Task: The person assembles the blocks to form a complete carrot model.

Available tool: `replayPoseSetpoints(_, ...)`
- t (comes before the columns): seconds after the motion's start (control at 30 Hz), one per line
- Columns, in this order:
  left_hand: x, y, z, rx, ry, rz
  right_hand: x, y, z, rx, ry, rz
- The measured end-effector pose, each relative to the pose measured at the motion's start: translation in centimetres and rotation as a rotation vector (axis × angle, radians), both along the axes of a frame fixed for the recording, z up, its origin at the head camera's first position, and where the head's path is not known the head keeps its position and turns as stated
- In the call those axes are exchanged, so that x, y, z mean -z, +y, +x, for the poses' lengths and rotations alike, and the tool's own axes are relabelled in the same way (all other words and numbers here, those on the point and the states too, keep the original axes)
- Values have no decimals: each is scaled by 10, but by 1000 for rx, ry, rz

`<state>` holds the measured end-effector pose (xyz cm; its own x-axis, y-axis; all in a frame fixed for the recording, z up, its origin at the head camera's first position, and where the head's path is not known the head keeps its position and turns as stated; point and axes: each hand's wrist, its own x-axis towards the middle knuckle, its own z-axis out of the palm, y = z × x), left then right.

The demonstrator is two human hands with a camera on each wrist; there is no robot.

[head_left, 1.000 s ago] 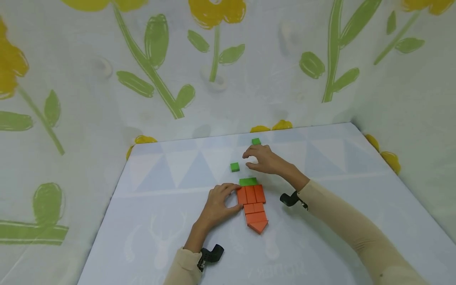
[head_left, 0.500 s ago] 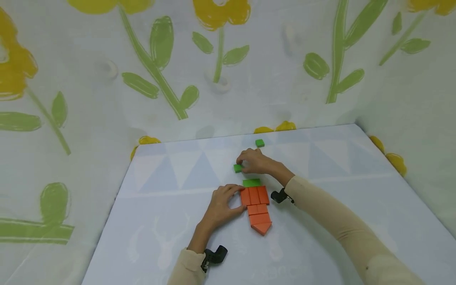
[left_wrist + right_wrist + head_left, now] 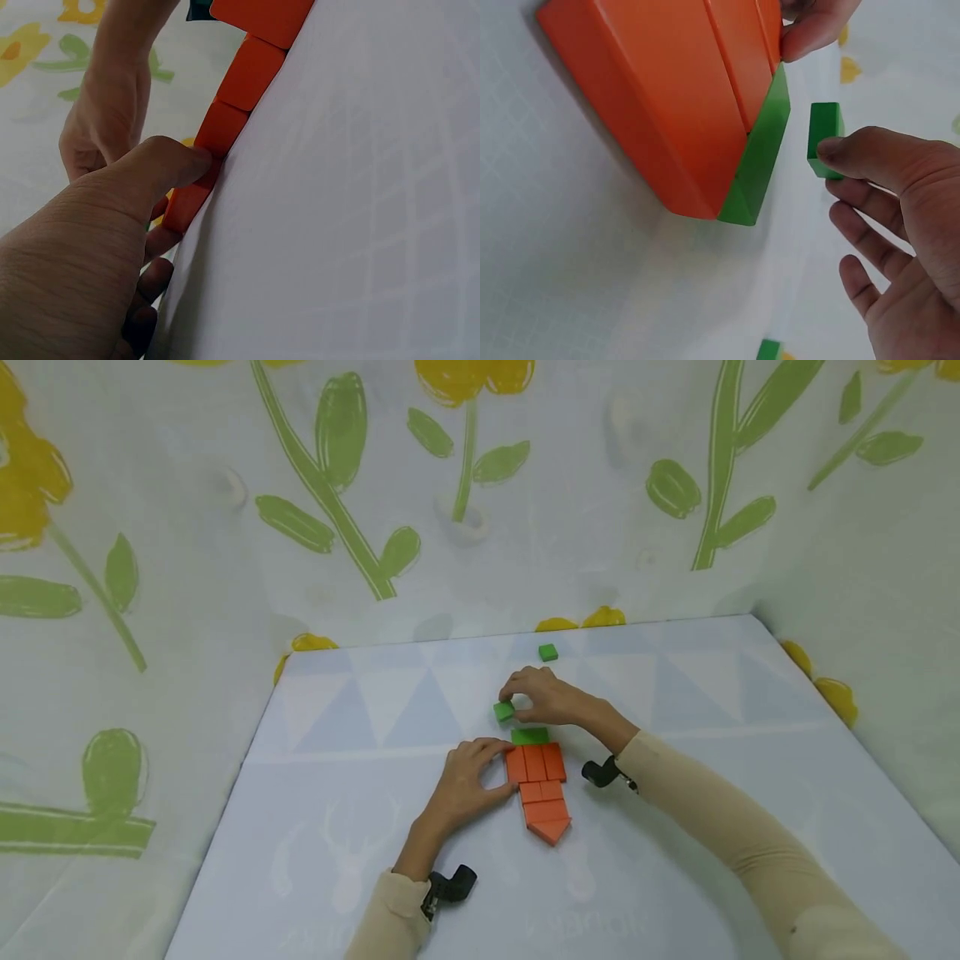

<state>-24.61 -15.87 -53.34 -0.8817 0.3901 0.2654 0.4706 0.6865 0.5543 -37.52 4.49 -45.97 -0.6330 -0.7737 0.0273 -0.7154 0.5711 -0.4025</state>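
Note:
My left hand (image 3: 461, 781) steadies the leftmost orange block (image 3: 516, 764) of a flat arrangement, its thumb and index finger at the block's two ends. That block belongs to a row of orange blocks, with smaller ones below and a pointed orange piece (image 3: 551, 832) at the near end. Along the row's far edge lies a longer green block (image 3: 761, 157) with a triangular end. My right hand (image 3: 551, 697) pinches a small green block (image 3: 824, 139) between thumb and fingers, apart from the arrangement and just beyond it.
Another small green block (image 3: 548, 652) lies near the table's far edge. The white table (image 3: 315, 827) has pale printed patterns. Behind it hangs a flowered cloth (image 3: 555, 543), which also rises at both sides. A black wrist camera (image 3: 450, 885) sits on each wrist.
My right hand has come left from near the farther green block and taken hold of the nearer one, which now looks tilted. The left hand keeps its place at the orange block.

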Motion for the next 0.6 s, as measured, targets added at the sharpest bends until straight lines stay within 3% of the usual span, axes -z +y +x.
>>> replayPoseSetpoints(0.27,-3,0,1,-7,-33,1,-6,0,10,-66,-4,28)
replayPoseSetpoints(0.6,-4,1,2,-3,-37,0,-5,-3,13,-42,-68,63)
